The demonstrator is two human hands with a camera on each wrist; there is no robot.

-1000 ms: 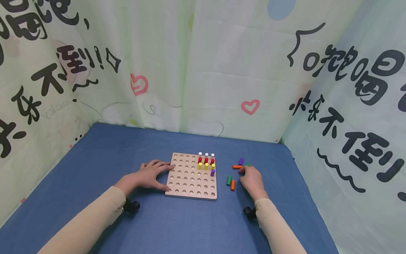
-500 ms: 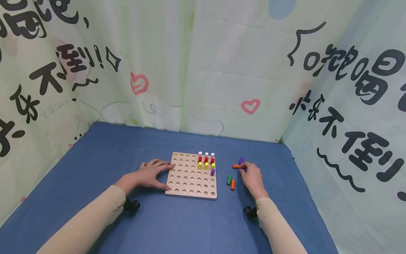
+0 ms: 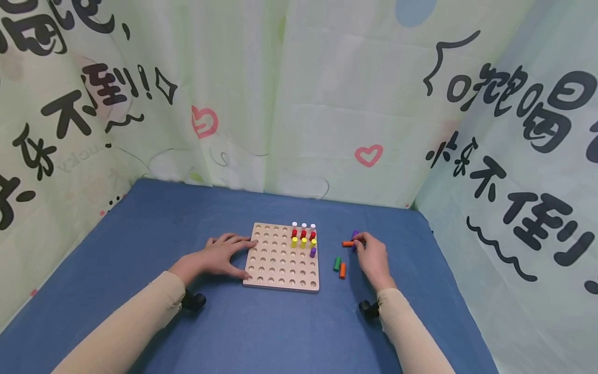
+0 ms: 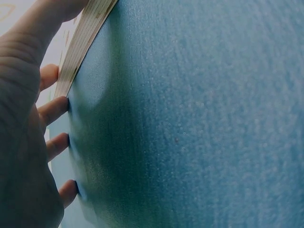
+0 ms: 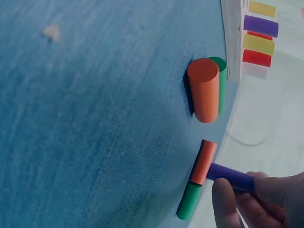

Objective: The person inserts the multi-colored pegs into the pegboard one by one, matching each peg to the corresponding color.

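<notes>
A pegboard [image 3: 273, 259] lies on the blue tabletop, with white, red and yellow pegs in rows at its back right and one purple peg [image 3: 313, 252] in front of them. Spread along the board's left edge, my left hand [image 3: 221, 255] touches it with thumb and forefinger; the wooden edge [image 4: 83, 42] shows close up in the left wrist view. To the right of the board, my right hand [image 3: 372, 259] pinches another purple peg [image 5: 232, 177] between thumb and fingers. In the right wrist view its end overlaps an orange peg [image 5: 204, 161] that lies on the cloth.
A green peg [image 3: 337, 264] and an orange peg [image 3: 343, 270] lie side by side between board and right hand. Another green peg [image 5: 190, 200] lies by the pinched one. A purple peg [image 3: 355, 233] shows just beyond the right fingers. Printed curtains [image 3: 317, 114] enclose the table.
The right hand has taken hold of a purple peg and turned it more upright, shifting slightly away from me. The left hand stays at the board's edge.
</notes>
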